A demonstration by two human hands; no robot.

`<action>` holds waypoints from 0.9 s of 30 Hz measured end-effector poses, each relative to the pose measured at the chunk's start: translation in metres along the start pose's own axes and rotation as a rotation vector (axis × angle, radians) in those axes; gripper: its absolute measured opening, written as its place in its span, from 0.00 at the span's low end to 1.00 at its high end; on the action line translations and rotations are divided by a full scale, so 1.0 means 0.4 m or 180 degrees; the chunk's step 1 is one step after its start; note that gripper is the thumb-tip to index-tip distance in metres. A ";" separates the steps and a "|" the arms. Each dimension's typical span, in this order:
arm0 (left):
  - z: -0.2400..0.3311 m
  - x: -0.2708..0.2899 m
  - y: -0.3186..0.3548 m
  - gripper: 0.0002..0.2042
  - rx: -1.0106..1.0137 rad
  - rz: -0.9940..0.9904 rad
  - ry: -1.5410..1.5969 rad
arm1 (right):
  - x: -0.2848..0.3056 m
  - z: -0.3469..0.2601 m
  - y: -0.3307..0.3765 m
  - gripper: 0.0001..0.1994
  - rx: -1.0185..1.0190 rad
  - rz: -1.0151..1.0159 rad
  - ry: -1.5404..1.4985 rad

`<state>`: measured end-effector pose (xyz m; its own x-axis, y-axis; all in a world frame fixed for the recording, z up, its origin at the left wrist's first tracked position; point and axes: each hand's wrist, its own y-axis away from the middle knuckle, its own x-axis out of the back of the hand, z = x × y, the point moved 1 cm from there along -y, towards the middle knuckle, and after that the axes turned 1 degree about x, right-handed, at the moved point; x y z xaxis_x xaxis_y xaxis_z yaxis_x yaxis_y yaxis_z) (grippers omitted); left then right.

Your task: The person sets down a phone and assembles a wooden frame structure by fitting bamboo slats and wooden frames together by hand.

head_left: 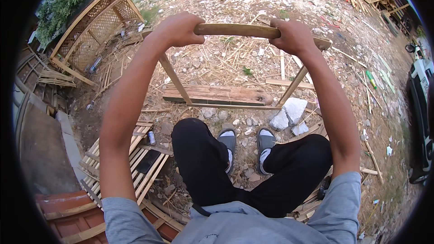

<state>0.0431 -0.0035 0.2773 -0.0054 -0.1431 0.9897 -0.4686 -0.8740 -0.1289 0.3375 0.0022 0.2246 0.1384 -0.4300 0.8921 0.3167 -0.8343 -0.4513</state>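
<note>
Both arms are stretched out in front of me. My left hand and my right hand each grip a horizontal wooden bar, the left near its left end, the right toward its right end. Two slanted wooden legs run down from the bar to a thick plank lying on the ground. I sit with knees bent in black trousers, my grey sandalled feet just behind the plank.
Grey stone chunks lie right of my feet. Slatted wooden frames and a small can lie at my left. A lattice panel stands at far left, scattered wood scraps cover the dirt, and a motorbike stands at right.
</note>
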 end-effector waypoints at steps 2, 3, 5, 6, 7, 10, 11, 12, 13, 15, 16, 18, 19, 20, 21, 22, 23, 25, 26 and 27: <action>-0.002 -0.039 0.006 0.14 0.0180 -0.0147 0.0102 | -0.046 -0.002 0.003 0.13 0.0069 -0.0260 -0.0111; -0.005 -0.070 0.014 0.15 0.0216 -0.0068 -0.0060 | -0.070 -0.008 0.010 0.12 0.0112 -0.0348 -0.0063; -0.026 -0.143 0.001 0.14 -0.0022 0.0071 -0.0266 | -0.101 -0.003 0.031 0.11 0.0237 -0.0375 -0.0100; -0.022 -0.159 -0.004 0.13 -0.0047 0.0190 -0.0376 | -0.111 0.005 0.032 0.10 0.0172 -0.0412 -0.0045; -0.022 -0.168 -0.013 0.13 -0.0061 0.0170 -0.0359 | -0.120 0.013 0.033 0.10 0.0157 -0.0438 -0.0045; -0.021 -0.185 -0.031 0.11 -0.0023 0.0256 -0.0317 | -0.135 0.029 0.034 0.10 0.0079 -0.0369 -0.0157; -0.024 -0.185 -0.034 0.11 -0.0070 0.0433 -0.0352 | -0.142 0.034 0.027 0.12 0.0086 -0.0313 -0.0205; -0.025 -0.186 -0.038 0.11 -0.0117 0.0611 -0.0387 | -0.150 0.037 0.022 0.15 0.0092 -0.0256 -0.0253; -0.022 -0.190 -0.040 0.10 -0.0073 0.0645 -0.0382 | -0.159 0.039 0.018 0.16 0.0041 -0.0263 -0.0133; -0.026 -0.199 -0.049 0.10 -0.0022 0.0680 -0.0455 | -0.170 0.044 0.015 0.16 0.0022 -0.0215 -0.0150; -0.028 -0.202 -0.053 0.11 0.0031 0.0732 -0.0535 | -0.174 0.047 0.014 0.17 0.0009 -0.0151 -0.0158; -0.021 -0.200 -0.056 0.11 0.0081 0.0788 -0.0547 | -0.174 0.045 0.016 0.17 -0.0088 -0.0191 -0.0126; -0.019 -0.199 -0.058 0.11 0.0142 0.0873 -0.0576 | -0.179 0.048 0.013 0.14 0.0017 -0.0064 -0.0144; -0.019 -0.201 -0.061 0.11 0.0131 0.0854 -0.0561 | -0.182 0.050 0.010 0.11 0.0123 0.0071 -0.0154; -0.023 -0.203 -0.064 0.12 0.0176 0.0861 -0.0537 | -0.187 0.051 0.009 0.11 0.0114 0.0139 -0.0149; -0.024 -0.204 -0.065 0.13 0.0222 0.0868 -0.0515 | -0.187 0.053 0.011 0.11 0.0103 0.0118 -0.0151; -0.018 -0.196 -0.061 0.13 0.0262 0.0879 -0.0516 | -0.185 0.053 0.009 0.11 0.0136 0.0165 -0.0136; -0.015 -0.198 -0.060 0.14 0.0302 0.0861 -0.0419 | -0.188 0.054 0.012 0.12 0.0166 0.0268 -0.0102; -0.015 -0.199 -0.060 0.15 0.0345 0.0856 -0.0319 | -0.187 0.053 0.014 0.12 0.0167 0.0269 -0.0105; -0.014 -0.199 -0.059 0.15 0.0347 0.0857 -0.0322 | -0.185 0.053 0.014 0.14 0.0071 0.0124 -0.0113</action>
<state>0.0497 0.0311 0.2020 -0.0259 -0.4171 0.9085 -0.3646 -0.8423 -0.3970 0.3488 0.0365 0.1565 0.1841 -0.4493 0.8742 0.3313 -0.8090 -0.4856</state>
